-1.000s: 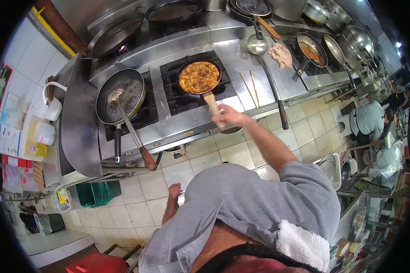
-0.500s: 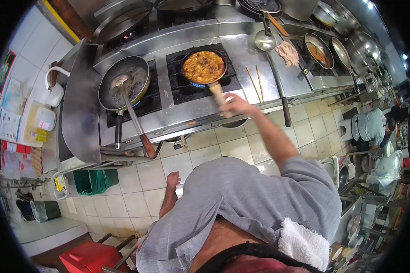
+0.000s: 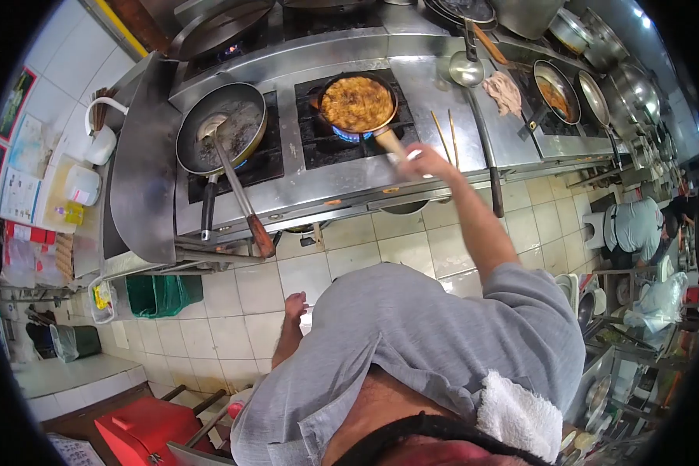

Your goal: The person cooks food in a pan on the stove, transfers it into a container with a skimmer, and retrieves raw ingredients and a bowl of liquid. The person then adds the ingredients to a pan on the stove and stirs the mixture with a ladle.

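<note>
Here, right hand: closed round the pale handle of a small frying pan. Frying pan: over a lit flame, filled with browned food. Left hand: low, near left; whether it holds anything, I cannot tell. Chopsticks: right of the pan. Wok: left. Handling, in my judgement: firm grip, small even movements, pan near level, food inside the rim.

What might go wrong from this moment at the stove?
The food could scorch over the blue flame. With only the right hand on the pan handle, a jerk might spill it. The wooden utensil handle juts beyond the stove and could get knocked.
</note>
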